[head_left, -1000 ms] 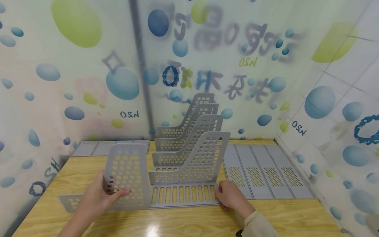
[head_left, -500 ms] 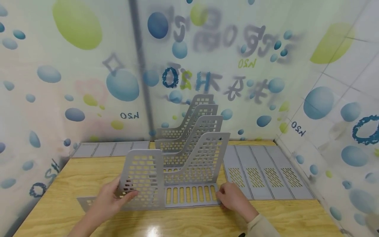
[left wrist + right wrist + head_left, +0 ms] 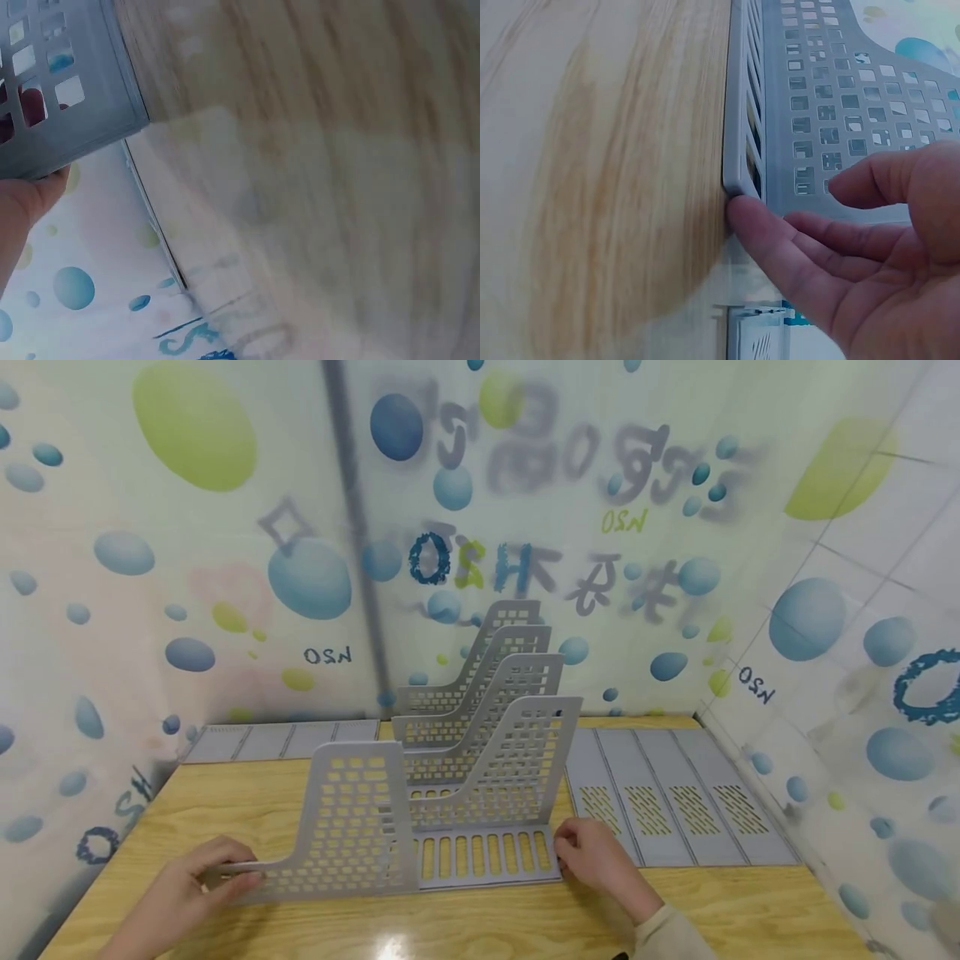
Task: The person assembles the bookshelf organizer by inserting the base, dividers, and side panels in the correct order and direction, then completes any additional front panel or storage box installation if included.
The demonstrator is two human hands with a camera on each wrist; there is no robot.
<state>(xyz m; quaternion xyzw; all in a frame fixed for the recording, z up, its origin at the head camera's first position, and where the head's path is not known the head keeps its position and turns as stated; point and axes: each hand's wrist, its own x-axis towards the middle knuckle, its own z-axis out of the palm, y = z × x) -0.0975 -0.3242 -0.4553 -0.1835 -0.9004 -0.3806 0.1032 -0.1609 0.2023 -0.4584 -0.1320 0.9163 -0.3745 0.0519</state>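
A grey perforated divider (image 3: 348,822) for a desk file rack stands upright at the left, its tall end overlapping the left part of the slotted base (image 3: 491,882) in the head view. My left hand (image 3: 187,885) pinches the divider's low left end between thumb and fingers. That divider's corner (image 3: 82,127) also shows in the left wrist view. Several matching dividers (image 3: 564,752) stand in a row behind, rising from the base. My right hand (image 3: 596,856) is at the base's right end. In the right wrist view one fingertip (image 3: 754,221) touches the base's corner, with the thumb apart.
Flat grey slitted panels (image 3: 660,760) lie side by side on the right of the wooden table (image 3: 465,927). More flat grey panels (image 3: 307,741) lie at the back left. A bubble-printed curtain (image 3: 240,635) hangs behind, close to the rear divider.
The divider first moved right to overlap the base. My left hand then shifted from its perforated middle out to its low left end. My right hand stayed at the base's right end.
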